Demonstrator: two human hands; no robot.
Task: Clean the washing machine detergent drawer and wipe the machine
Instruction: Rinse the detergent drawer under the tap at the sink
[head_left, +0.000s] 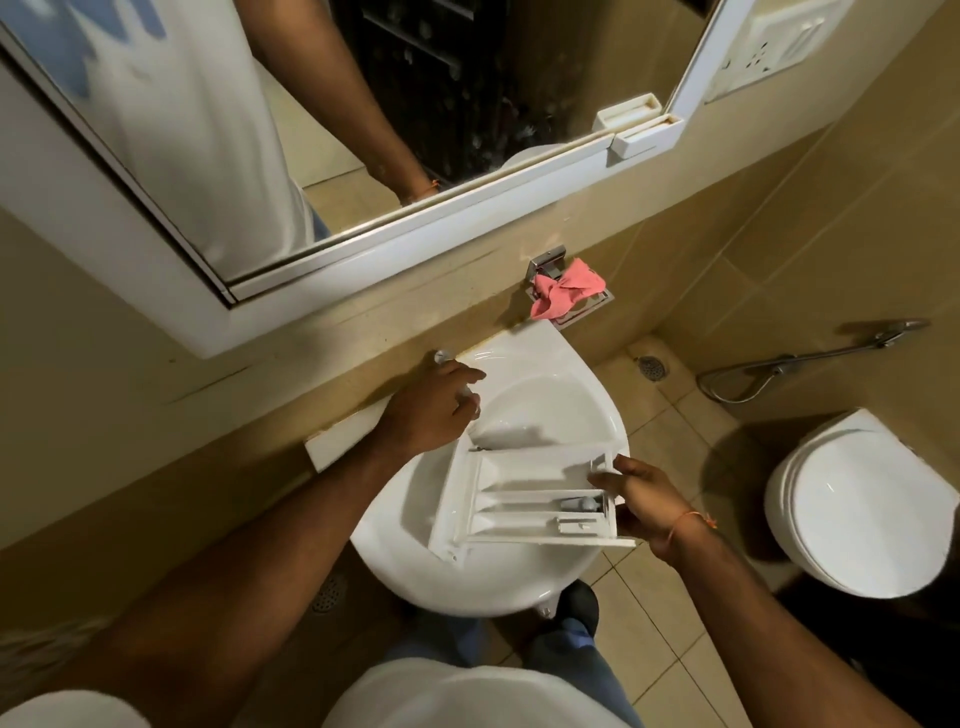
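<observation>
My right hand (641, 501) has its grip clenched on the end of the white detergent drawer (524, 501), held over the washbasin (524, 582). My left hand (434, 410) curls over the tap; whether it grasps, I cannot tell. A pink cloth (566, 293) sits on the wall holder; tiled floor (670, 597), toilet (862, 501) right.

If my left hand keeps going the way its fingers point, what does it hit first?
Most likely the tap: the left hand reaches across the sink rim and its fingers look already on it or nearly so. Contact is hard to judge.

Pink cloth (567, 289), toilet (862, 501), perhaps floor drain (652, 367)
</observation>
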